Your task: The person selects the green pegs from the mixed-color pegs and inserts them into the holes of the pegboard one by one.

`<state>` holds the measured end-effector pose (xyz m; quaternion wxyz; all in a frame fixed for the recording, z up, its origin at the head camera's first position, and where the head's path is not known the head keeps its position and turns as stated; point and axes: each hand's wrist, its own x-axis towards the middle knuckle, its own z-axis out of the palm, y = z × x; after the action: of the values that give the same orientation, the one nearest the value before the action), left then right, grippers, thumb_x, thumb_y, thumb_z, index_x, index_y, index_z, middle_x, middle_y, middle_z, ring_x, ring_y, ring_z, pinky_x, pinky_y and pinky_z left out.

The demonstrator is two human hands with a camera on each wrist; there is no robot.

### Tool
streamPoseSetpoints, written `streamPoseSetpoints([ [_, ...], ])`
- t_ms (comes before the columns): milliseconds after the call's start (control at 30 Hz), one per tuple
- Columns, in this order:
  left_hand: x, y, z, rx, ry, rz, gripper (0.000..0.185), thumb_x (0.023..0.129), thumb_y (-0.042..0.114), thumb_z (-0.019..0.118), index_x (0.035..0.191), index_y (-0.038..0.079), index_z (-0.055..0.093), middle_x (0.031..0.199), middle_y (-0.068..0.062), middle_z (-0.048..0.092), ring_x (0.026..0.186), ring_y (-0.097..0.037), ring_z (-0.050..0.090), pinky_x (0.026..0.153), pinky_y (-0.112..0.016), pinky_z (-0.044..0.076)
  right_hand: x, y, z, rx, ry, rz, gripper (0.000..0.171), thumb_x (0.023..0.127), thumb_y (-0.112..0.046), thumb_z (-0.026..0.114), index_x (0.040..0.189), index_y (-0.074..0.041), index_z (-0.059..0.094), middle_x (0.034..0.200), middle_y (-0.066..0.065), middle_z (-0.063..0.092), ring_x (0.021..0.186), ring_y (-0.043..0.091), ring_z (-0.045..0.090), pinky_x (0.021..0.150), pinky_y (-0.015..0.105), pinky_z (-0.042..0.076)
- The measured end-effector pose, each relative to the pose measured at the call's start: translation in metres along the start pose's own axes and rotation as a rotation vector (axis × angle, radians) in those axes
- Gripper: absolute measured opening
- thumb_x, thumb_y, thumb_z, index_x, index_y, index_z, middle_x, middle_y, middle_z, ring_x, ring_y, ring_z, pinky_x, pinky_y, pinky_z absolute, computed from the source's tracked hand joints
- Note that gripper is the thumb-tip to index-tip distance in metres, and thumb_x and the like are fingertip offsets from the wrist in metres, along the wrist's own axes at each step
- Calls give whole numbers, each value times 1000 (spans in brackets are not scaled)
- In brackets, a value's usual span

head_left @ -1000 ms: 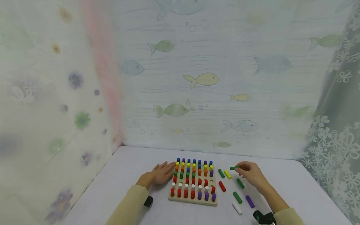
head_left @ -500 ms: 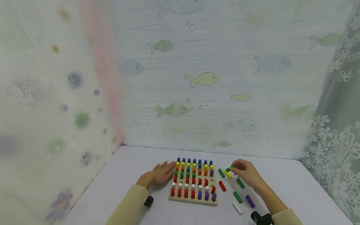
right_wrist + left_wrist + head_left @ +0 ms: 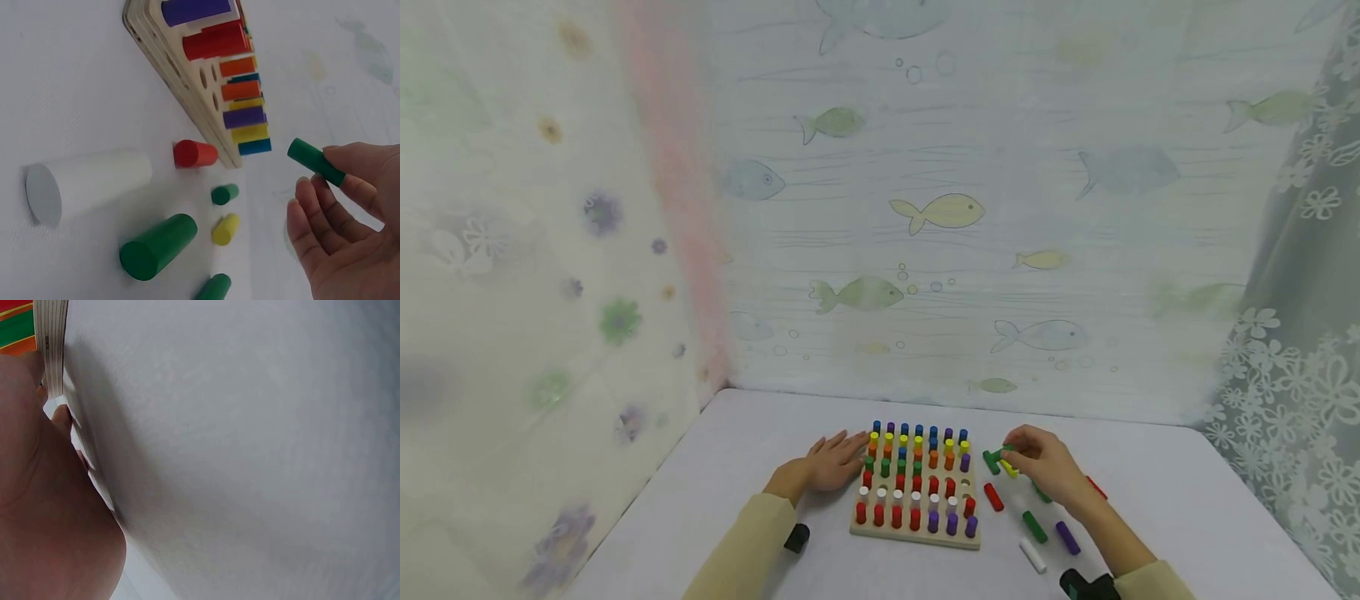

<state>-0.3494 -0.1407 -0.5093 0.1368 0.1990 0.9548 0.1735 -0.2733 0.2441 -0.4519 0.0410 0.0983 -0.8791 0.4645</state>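
Between thumb and fingers, my right hand (image 3: 1047,465) pinches a green peg (image 3: 314,161), held tilted above the table. In the head view it is just right of the pegboard's far right part, over a loose green peg (image 3: 990,463) and a yellow peg (image 3: 1010,471). The wooden pegboard (image 3: 917,539) carries rows of upright coloured pegs; a few bare holes show among them. My left hand (image 3: 833,462) lies flat on the table at the board's left side, fingers spread and fingertips by its edge. Most of those fingers are hidden in the left wrist view.
More loose pegs lie right of the board: a red peg (image 3: 993,497), a green peg (image 3: 1034,527), a purple peg (image 3: 1067,538) and a white peg (image 3: 1032,556). Another red peg (image 3: 1097,487) shows behind my right wrist. A fish-patterned curtain (image 3: 925,250) hangs behind the table.
My right hand has moved left, nearer the board, with the green peg in its pinch. A red peg behind the wrist has come into view. The left hand stays still.
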Motion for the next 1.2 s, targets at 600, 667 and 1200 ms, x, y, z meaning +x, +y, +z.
streamPoseSetpoints([
  [600,-1,2,-1,9,-4,-12,60,109,45,37,164,23,26,169,0,26,158,-30,13,126,-59,4,5,-17,20,-93,-5,-68,14,97,-12,70,109,-5,67,95,1,71,81,14,60,69,23,54],
  [667,3,-1,2,10,1,-11,59,110,45,36,164,24,26,169,1,26,158,-29,12,126,-58,4,5,-19,22,-97,-6,-72,14,97,-12,70,109,-5,67,94,0,70,81,14,60,69,23,54],
  [1200,6,-5,4,6,3,-7,59,110,44,37,164,25,27,169,2,27,158,-29,13,126,-58,4,9,-26,40,-109,-16,-103,13,96,-10,71,109,-6,68,95,-2,69,82,13,59,74,22,54],
])
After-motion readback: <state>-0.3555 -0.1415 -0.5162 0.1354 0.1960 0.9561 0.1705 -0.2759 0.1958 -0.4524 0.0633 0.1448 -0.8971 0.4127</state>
